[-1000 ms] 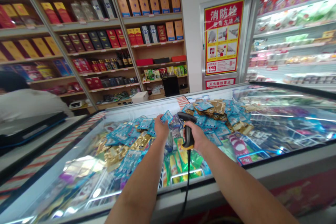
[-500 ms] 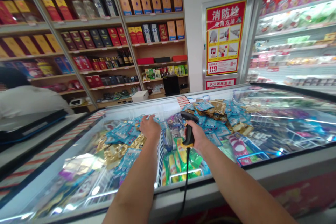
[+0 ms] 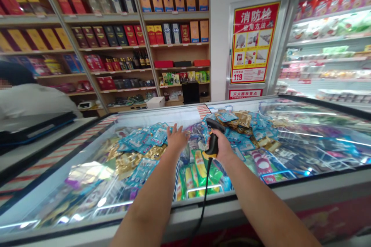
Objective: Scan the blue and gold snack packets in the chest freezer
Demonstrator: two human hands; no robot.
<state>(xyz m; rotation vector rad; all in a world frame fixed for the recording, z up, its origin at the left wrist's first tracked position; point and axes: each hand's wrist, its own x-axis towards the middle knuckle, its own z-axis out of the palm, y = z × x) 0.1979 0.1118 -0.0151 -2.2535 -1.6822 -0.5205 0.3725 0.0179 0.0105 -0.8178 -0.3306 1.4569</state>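
My right hand (image 3: 222, 144) is wrapped round the grip of a black and yellow barcode scanner (image 3: 213, 143), its cable hanging down over the freezer's front edge. To its left, my left hand (image 3: 176, 139) reaches out with fingers spread and nothing in it. Both hands are above a chest freezer (image 3: 185, 112) full of packets. Blue packets (image 3: 136, 141) and gold packets (image 3: 127, 164) lie to the left of my left hand. Below the scanner are green packs of corn (image 3: 199, 166). More blue packets (image 3: 242, 142) and brown packets (image 3: 240, 119) are heaped to the right of the scanner.
At the left, a person in a white top (image 3: 37, 102) is behind a dark flat device (image 3: 37, 127) on a counter. Shelves of boxed goods (image 3: 174, 15) line the back wall. A red and yellow poster (image 3: 255, 42) hangs beside a lit refrigerated display (image 3: 327, 60).
My left hand has shifted right, towards the scanner, and its fingers have spread. The scanner, still in my right hand, is slightly further right and tilted differently. The view has shifted a little.
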